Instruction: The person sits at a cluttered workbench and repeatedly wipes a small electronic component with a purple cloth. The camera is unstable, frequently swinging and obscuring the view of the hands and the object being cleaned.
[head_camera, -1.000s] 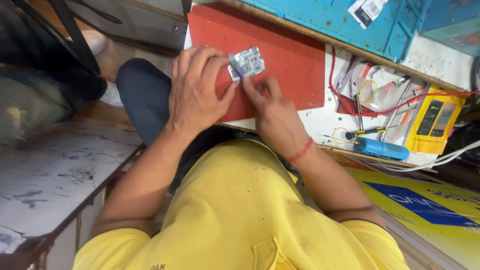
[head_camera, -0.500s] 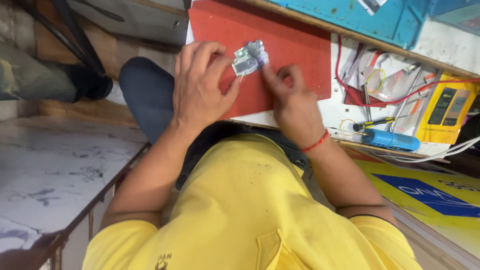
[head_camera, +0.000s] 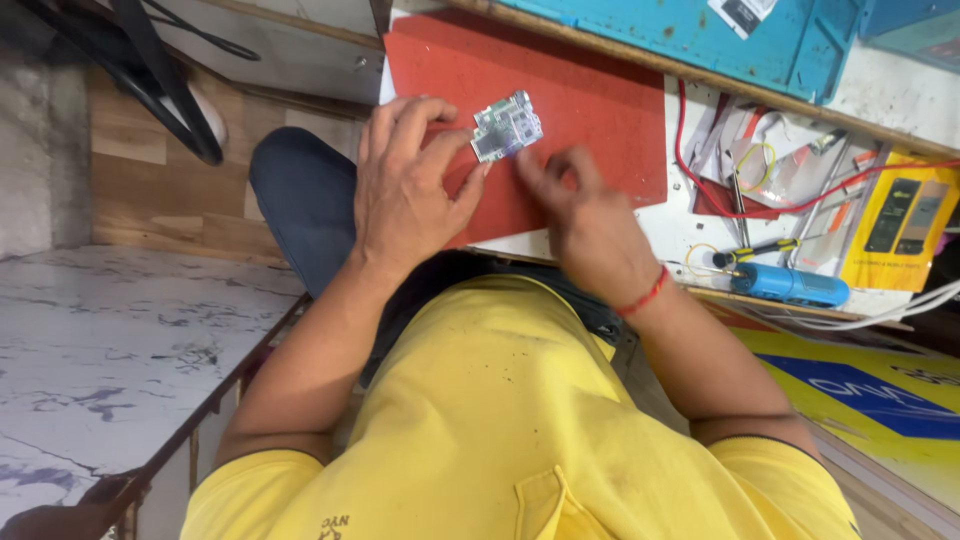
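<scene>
A small green and silver circuit board (head_camera: 507, 127) lies on a red work mat (head_camera: 600, 90). My left hand (head_camera: 405, 190) pinches the board's lower left edge between thumb and fingertips. Just to the lower right of the board is my right hand (head_camera: 585, 215), with a red thread at the wrist. It is blurred, its fingers point toward the board without touching it, and I see nothing in it. My yellow shirt fills the bottom of the view.
A blue mat (head_camera: 700, 40) lies beyond the red one. To the right are a red wire (head_camera: 800, 205), a yellow meter (head_camera: 900, 220), a blue cylindrical tool (head_camera: 790, 285) and a small screwdriver (head_camera: 750, 250). A marble surface (head_camera: 100, 350) is at the left.
My right hand was touching the board's right side and has drawn back down and to the right. My left hand keeps its hold on the board.
</scene>
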